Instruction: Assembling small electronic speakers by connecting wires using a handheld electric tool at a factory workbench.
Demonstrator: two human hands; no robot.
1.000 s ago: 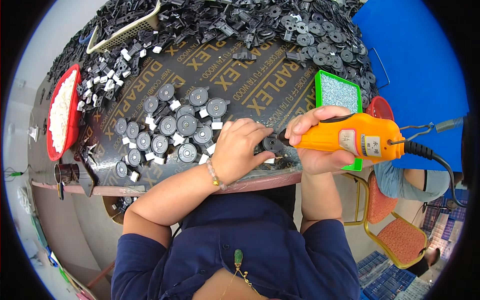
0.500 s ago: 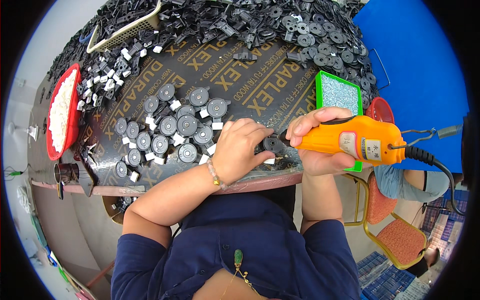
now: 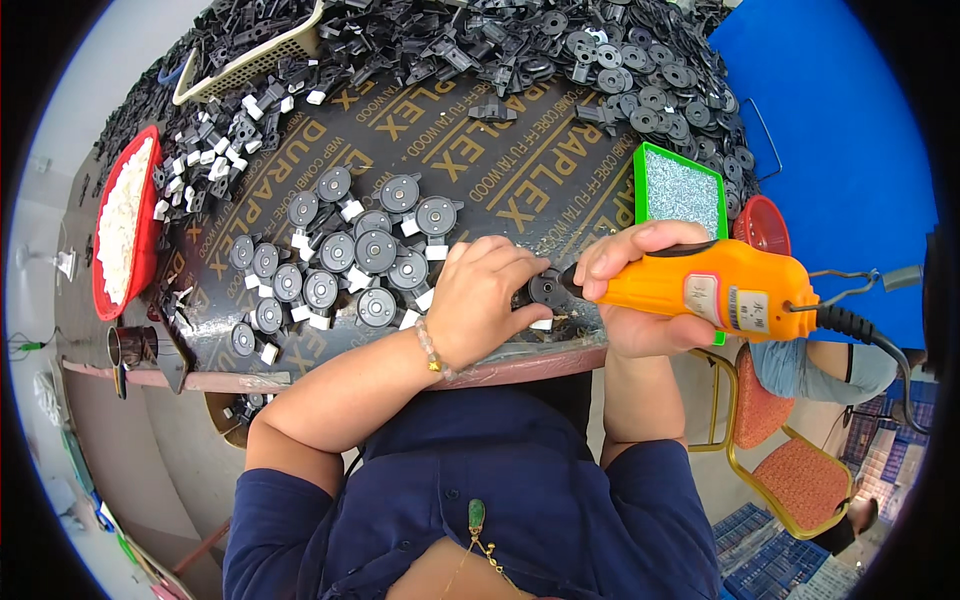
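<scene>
My right hand (image 3: 640,290) is wrapped round an orange electric screwdriver (image 3: 740,285), whose black nose points left at a round black plastic part (image 3: 545,288). Whether the tip touches the part cannot be made out. Near the table's front edge, my left hand (image 3: 490,298) grips that part between thumb and fingers; a white block (image 3: 541,324) shows at its lower side. Left of this hand lies a group of similar round black parts (image 3: 375,251), several with white blocks. Behind the screwdriver stands a green tray (image 3: 640,180) of small silvery pieces, probably screws.
Heaps of black plastic parts (image 3: 450,45) line the far side around a cream basket (image 3: 245,70). At left is a red basin (image 3: 150,230) of white pieces. A red bowl (image 3: 762,225) sits beyond the screwdriver, whose cord (image 3: 890,350) hangs right. Chairs (image 3: 800,480) stand at lower right.
The screwdriver has shifted slightly right and down, turning a little in my right hand. My left hand and the part it holds have hardly moved.
</scene>
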